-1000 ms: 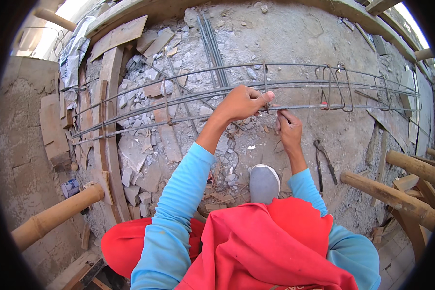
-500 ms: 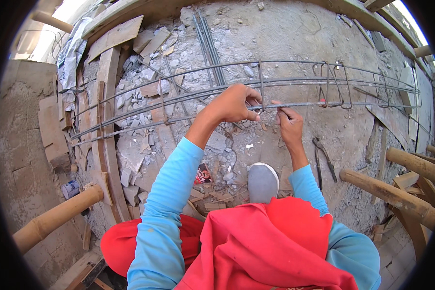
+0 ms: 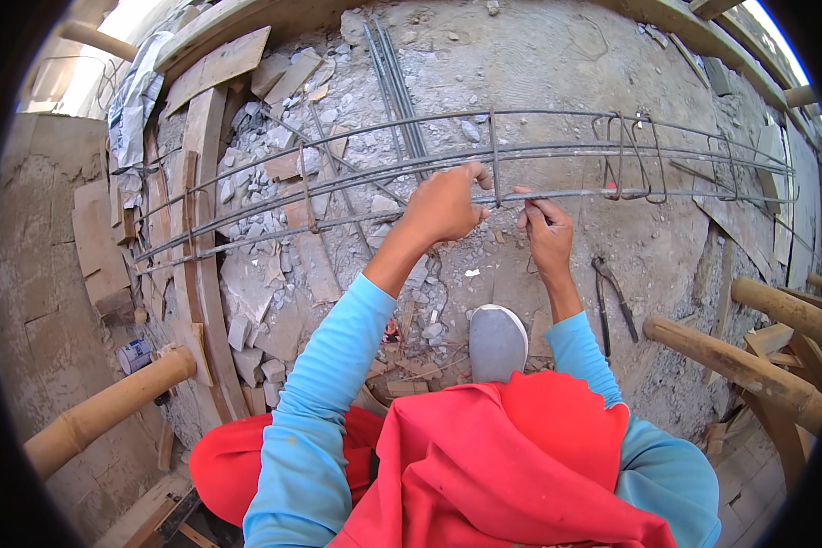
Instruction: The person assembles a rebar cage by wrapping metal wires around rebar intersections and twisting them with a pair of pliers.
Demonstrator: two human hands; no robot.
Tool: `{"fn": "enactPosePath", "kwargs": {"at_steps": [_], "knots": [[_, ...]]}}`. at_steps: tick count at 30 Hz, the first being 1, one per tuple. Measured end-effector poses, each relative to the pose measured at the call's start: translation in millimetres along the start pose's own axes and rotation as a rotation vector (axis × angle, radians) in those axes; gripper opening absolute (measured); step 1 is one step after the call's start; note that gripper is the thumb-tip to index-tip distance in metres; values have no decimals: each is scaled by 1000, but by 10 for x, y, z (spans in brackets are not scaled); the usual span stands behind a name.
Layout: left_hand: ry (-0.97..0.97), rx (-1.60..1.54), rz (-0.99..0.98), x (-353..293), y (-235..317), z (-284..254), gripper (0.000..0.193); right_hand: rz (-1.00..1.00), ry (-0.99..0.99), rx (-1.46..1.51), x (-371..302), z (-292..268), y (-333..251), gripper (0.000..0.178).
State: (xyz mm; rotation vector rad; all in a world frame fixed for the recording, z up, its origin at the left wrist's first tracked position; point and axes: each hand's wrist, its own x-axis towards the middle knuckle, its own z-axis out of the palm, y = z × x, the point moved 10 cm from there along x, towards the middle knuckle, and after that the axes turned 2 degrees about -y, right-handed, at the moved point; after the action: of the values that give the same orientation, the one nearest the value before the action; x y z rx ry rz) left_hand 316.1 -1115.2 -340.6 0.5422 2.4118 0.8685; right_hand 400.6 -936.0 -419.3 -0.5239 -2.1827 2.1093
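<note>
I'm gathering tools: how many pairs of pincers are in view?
1: dark pincers on the ground, to the right of the right hand. Others may be hidden.

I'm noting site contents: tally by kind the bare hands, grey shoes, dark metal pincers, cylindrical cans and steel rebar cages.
Bare left hand, bare right hand: 2
Grey rounded shoe: 1
Dark long-handled metal pincers: 1
White-and-blue cylindrical can: 1
Long steel rebar cage: 1
Total: 6
</note>
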Motion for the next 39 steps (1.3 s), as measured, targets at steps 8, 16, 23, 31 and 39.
{"fn": "enactPosePath", "kwargs": {"at_steps": [8, 16, 23, 31, 39], "knots": [[31, -664, -132, 98, -315, 3, 42, -70, 8, -36, 25, -22, 7, 29], [168, -252, -90, 141, -172, -128, 26, 104, -3, 196, 31, 35, 180, 27], [189, -191, -81, 165, -132, -245, 30, 129, -20, 362, 118, 120, 210, 25], [399, -135, -90, 113, -42, -222, 29, 128, -92, 534, 186, 196, 255, 23], [516, -203, -148, 40, 20, -193, 27, 97, -96, 484, 236, 177, 264, 23]]}}
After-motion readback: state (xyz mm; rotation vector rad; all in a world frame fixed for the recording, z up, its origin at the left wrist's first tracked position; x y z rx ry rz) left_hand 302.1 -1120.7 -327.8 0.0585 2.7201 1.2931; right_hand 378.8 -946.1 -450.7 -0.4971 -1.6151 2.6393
